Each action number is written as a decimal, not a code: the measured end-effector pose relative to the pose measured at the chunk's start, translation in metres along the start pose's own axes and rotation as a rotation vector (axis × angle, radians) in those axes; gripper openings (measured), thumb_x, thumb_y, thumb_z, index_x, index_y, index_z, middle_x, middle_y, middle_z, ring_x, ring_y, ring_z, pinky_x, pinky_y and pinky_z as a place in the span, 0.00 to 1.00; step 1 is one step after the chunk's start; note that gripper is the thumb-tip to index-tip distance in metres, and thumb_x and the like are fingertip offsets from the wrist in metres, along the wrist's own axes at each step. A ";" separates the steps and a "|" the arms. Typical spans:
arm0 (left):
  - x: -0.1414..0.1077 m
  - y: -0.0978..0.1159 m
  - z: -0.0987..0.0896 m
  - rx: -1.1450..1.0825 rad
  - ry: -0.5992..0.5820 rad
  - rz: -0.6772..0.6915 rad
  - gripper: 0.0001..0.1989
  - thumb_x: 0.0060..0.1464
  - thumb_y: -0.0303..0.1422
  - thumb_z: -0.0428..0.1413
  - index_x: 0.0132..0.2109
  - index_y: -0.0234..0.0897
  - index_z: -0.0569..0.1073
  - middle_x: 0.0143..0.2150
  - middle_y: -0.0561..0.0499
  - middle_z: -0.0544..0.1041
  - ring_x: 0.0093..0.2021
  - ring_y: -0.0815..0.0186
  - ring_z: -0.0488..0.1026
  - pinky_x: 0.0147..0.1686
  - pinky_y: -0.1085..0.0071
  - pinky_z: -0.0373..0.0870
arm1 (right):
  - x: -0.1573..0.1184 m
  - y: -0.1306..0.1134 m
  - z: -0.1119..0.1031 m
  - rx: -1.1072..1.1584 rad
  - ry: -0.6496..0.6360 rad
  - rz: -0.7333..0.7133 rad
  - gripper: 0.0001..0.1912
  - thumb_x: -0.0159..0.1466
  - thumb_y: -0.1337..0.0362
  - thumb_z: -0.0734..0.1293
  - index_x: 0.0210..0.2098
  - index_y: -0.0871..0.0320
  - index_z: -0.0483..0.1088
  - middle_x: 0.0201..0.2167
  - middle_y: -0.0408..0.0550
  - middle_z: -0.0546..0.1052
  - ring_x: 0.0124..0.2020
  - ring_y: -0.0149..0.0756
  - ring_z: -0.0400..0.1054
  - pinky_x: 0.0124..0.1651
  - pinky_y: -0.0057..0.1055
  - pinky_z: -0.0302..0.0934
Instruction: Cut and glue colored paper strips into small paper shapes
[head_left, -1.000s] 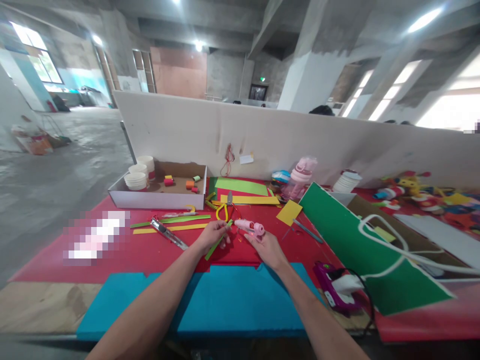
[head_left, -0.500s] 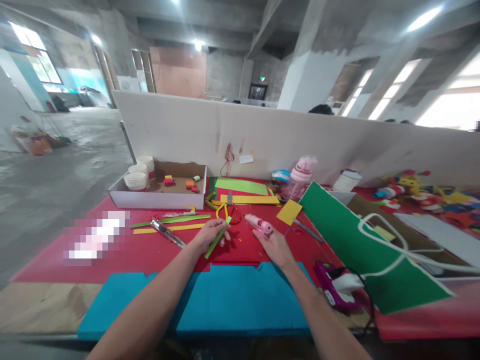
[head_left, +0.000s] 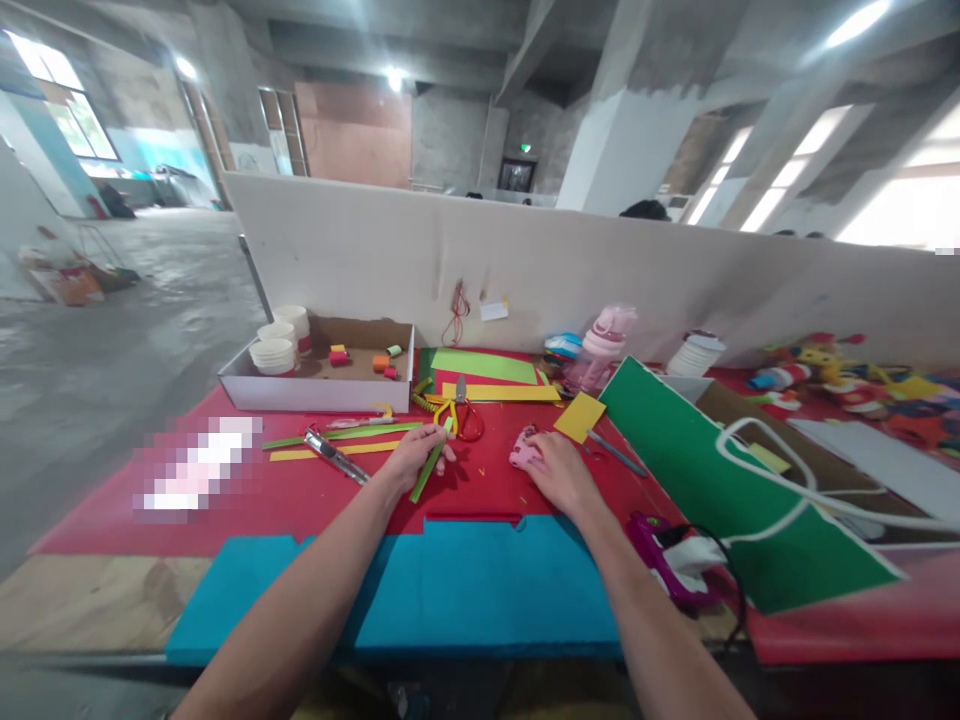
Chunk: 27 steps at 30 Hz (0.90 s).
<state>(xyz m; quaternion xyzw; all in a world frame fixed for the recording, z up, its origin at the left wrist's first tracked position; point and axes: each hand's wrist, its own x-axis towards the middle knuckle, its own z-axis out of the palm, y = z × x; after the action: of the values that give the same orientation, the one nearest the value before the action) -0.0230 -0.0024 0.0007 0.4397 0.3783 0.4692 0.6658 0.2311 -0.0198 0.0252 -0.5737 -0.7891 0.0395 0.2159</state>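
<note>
My left hand [head_left: 415, 456] is closed in a pinch on a green paper strip [head_left: 429, 474], which slants down toward the table's front. Just to the right, my right hand [head_left: 559, 466] has its fingers wrapped on a pink glue gun [head_left: 523, 449], low over the red sheet; its nozzle is hard to make out. Pliers with yellow and red handles [head_left: 447, 412] lie behind my left hand. A utility knife [head_left: 334, 458] rests left of it, across yellow strips [head_left: 300, 455] and more green strips [head_left: 375, 433].
A shallow box [head_left: 315, 394] with paper cups and small coloured rolls stands back left. A pink bottle [head_left: 606, 345] is near the white partition [head_left: 352, 250]. On the right are a green board [head_left: 720, 500] and a purple power strip [head_left: 667, 560]. Blue sheet [head_left: 480, 600] covers the front.
My right hand has turned the glue gun and lowered it toward the table, so it no longer points away to the left. My left hand still pinches the strip, nearly unmoved.
</note>
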 end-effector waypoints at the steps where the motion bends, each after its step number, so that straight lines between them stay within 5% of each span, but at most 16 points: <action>1: 0.000 0.000 0.000 0.000 0.000 0.002 0.11 0.54 0.38 0.56 0.37 0.32 0.69 0.23 0.49 0.75 0.15 0.72 0.66 0.16 0.76 0.63 | -0.005 -0.014 0.000 0.105 -0.012 -0.095 0.08 0.62 0.61 0.64 0.39 0.58 0.69 0.40 0.52 0.72 0.44 0.41 0.65 0.49 0.36 0.56; 5: -0.001 0.001 0.000 0.010 0.027 0.009 0.11 0.54 0.38 0.56 0.36 0.32 0.68 0.23 0.49 0.76 0.15 0.73 0.66 0.17 0.77 0.63 | -0.023 -0.065 0.015 0.292 -0.239 -0.325 0.08 0.61 0.60 0.67 0.37 0.57 0.69 0.37 0.49 0.72 0.40 0.37 0.66 0.42 0.31 0.58; 9: -0.004 0.006 -0.001 0.009 0.061 0.022 0.10 0.54 0.36 0.55 0.35 0.32 0.68 0.23 0.49 0.75 0.15 0.73 0.65 0.17 0.77 0.63 | -0.023 -0.074 0.033 0.224 -0.252 -0.370 0.04 0.63 0.67 0.62 0.31 0.57 0.67 0.32 0.48 0.72 0.37 0.36 0.65 0.40 0.31 0.57; 12: -0.003 0.007 -0.004 0.008 0.081 0.033 0.09 0.54 0.35 0.55 0.35 0.32 0.68 0.23 0.49 0.75 0.15 0.73 0.65 0.16 0.77 0.62 | -0.006 -0.064 0.037 0.480 -0.207 -0.203 0.06 0.64 0.67 0.59 0.30 0.56 0.63 0.28 0.44 0.71 0.30 0.32 0.65 0.34 0.29 0.58; 17: 0.002 0.003 -0.006 -0.010 0.116 0.025 0.10 0.50 0.34 0.58 0.34 0.33 0.67 0.24 0.51 0.74 0.15 0.74 0.64 0.16 0.77 0.62 | 0.037 -0.062 0.041 1.222 -0.161 0.243 0.11 0.62 0.54 0.59 0.34 0.56 0.63 0.24 0.40 0.70 0.17 0.25 0.56 0.18 0.21 0.48; 23: 0.001 0.004 -0.001 -0.034 0.096 0.020 0.15 0.50 0.41 0.59 0.33 0.35 0.65 0.22 0.53 0.74 0.13 0.76 0.58 0.11 0.79 0.53 | 0.046 -0.067 0.057 1.606 -0.342 0.353 0.26 0.61 0.44 0.58 0.32 0.60 0.73 0.23 0.46 0.70 0.18 0.24 0.53 0.17 0.22 0.44; 27: 0.000 0.004 0.001 0.027 0.071 0.000 0.15 0.50 0.42 0.58 0.34 0.34 0.66 0.23 0.52 0.74 0.13 0.76 0.60 0.12 0.78 0.56 | 0.040 -0.056 0.061 1.650 -0.346 0.367 0.22 0.61 0.47 0.60 0.33 0.59 0.74 0.21 0.43 0.65 0.20 0.26 0.55 0.20 0.23 0.48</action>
<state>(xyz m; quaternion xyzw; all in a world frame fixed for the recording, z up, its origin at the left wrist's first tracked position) -0.0230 -0.0023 0.0047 0.4315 0.4080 0.4795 0.6460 0.1480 0.0091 -0.0003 -0.3377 -0.4249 0.7211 0.4307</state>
